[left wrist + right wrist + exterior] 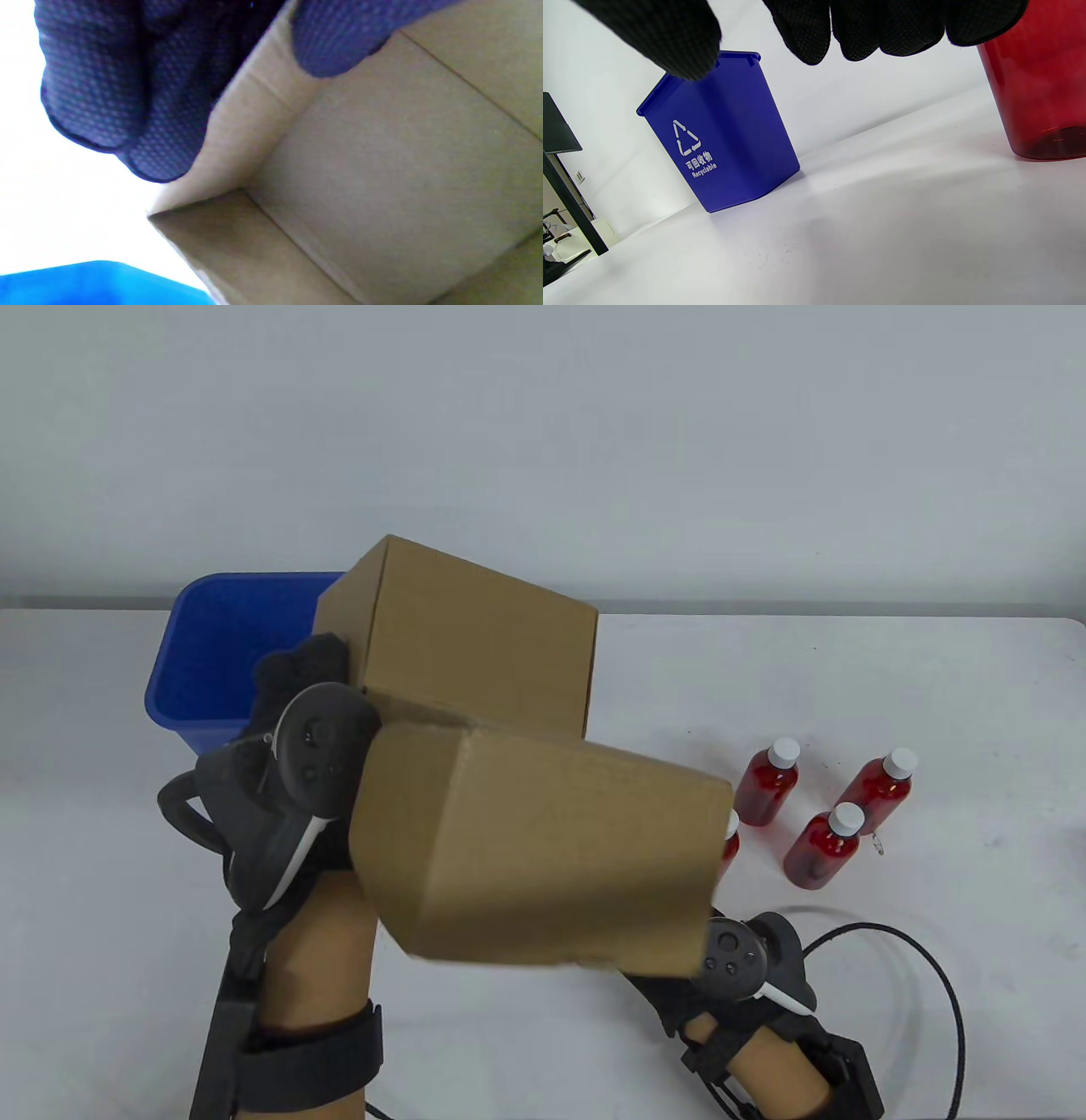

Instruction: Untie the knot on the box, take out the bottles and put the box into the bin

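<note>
1. Four red bottles (768, 782) stood in a loose cluster on the right of the white surface (933, 687), upright and capped, one of them half hidden behind the box flap; we judged the unloading done, and their corner kept them out of the box's path.
2. We held the cardboard box (475, 645) up off the surface with the left hand (293, 683), tilted so its open mouth and long flap (543, 857) hung toward us; in the left wrist view the fingers (127, 93) lay outside one wall and the thumb inside it, pinching the edge. That grip on a single wall suits an empty, light box.
3. The blue bin (199, 661) stood at the back left, and the box overlapped its right rim in the table view, so we took the box to be on its way in.
4. The right hand (747, 954) sat low near the front edge, mostly hidden by the flap. In the right wrist view its fingers (814, 29) hung loosely with nothing between them, one bottle just beside them.
5. On room: the bin's mouth looked little wider than the box, though the angle may deceive, so the corners would need lining up with the rim. The trailing flap could catch the bin's near wall or sweep toward the nearest bottle. Open surface lay between bin and bottles, and a black cable (925, 976) looped near the right wrist.
</note>
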A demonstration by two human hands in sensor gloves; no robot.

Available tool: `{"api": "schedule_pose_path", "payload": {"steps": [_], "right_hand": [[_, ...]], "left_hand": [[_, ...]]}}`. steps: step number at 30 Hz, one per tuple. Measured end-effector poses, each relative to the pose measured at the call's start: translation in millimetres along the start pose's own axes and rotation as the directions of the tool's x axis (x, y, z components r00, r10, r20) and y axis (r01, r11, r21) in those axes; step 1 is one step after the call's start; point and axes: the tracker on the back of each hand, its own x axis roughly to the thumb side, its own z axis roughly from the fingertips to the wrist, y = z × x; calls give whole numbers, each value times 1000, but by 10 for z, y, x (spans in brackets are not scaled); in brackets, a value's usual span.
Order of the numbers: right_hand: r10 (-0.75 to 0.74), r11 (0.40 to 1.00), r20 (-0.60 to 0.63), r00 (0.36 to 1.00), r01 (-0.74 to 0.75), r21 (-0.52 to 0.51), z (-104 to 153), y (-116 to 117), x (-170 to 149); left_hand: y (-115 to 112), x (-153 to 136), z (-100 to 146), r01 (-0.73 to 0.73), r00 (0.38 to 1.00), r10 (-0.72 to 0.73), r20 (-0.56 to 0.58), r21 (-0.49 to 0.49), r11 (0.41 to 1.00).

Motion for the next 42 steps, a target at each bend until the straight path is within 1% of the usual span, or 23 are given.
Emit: {"api": "schedule_pose_path", "payload": {"steps": [4,6,10,13,15,20,28,32,34,37,38,39,42], "right_hand": [[-2,1000,2,1000,2,6,0,8,10],[-5,1000,2,1000,5,8,0,9,12],[-7,1000,1,1000,7,9,-1,9,14],[-6,1000,2,1000,6,11,-4,12,19],[-5,1000,5,1000,5,10,-2,10,27],[-9,1000,11,1000,8,8,3,6,41],[-10,1000,20,1000,10,23,3,12,73],[-10,1000,29,1000,9,25,10,6,102],[-12,1000,27,1000,11,25,8,5,95],[-16,1000,24,1000,15,28,10,3,93],[-16,999,24,1000,15,31,11,6,95],[-16,999,24,1000,15,34,11,5,96],[-13,999,25,1000,12,36,12,7,101]], "left_hand": [[-26,-171,-132,-69,994,69,-86,-4,998],[-31,-302,-224,-97,986,98,-135,10,995],[-46,-523,-380,-98,975,103,-195,37,995],[-130,-684,-470,-103,962,107,-249,31,994],[-186,-765,-513,-103,958,107,-267,30,994],[-383,-946,-613,-90,947,84,-309,-5,996],[-644,-1057,-726,-48,933,20,-359,-68,997],[-792,-1093,-786,-27,925,-23,-380,-127,992],[-873,-1130,-793,-18,913,-55,-404,-175,984],[-924,-1169,-791,-40,908,-46,-417,-196,980],[-914,-1178,-785,-52,908,-41,-418,-209,977],[-897,-1182,-778,-55,909,-30,-416,-192,980],[-822,-1178,-751,-47,915,-32,-401,-186,982]]}}
